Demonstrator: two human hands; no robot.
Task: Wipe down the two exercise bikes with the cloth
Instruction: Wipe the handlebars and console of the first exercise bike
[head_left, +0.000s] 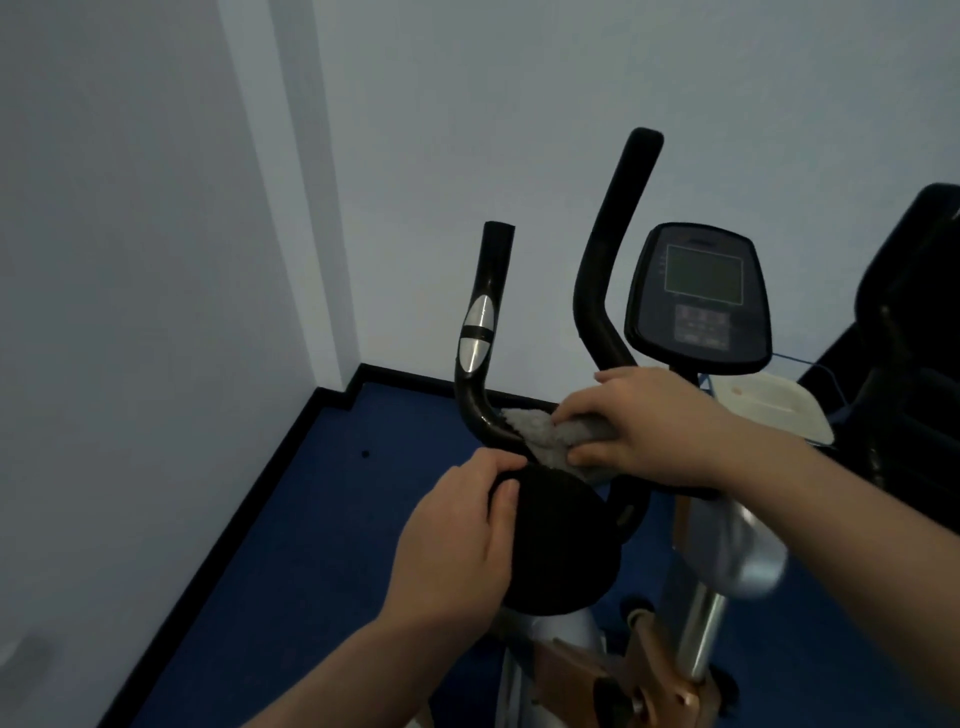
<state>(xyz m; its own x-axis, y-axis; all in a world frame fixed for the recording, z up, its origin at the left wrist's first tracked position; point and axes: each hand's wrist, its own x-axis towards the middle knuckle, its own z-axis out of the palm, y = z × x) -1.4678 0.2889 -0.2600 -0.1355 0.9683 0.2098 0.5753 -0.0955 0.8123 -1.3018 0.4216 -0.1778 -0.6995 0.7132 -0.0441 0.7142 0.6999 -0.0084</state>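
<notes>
At the middle of the handlebar, the right hand (649, 426) grips a pale grey cloth (540, 434), fingers curled over it and pressing it onto the black bar where the left handle (480, 332) bends upward. Just below, the left hand (457, 540) curls round the edge of a round black pad (561, 545) on the exercise bike (696, 623), thumb on top, holding it. Two handles rise from the bar: the left one carries a silver grip sensor, and the right handle (613, 244) stands taller, partly blocking the console (698, 299) with its grey screen behind it. The right forearm crosses in front of the bike's silver post and copper-coloured frame. One cloth and two hands show. At the right edge a second dark machine (914, 332) is only partly in view, with a white box (774, 400) on the floor between the two. Blue floor (291, 545) meets the white walls at a black skirting.
</notes>
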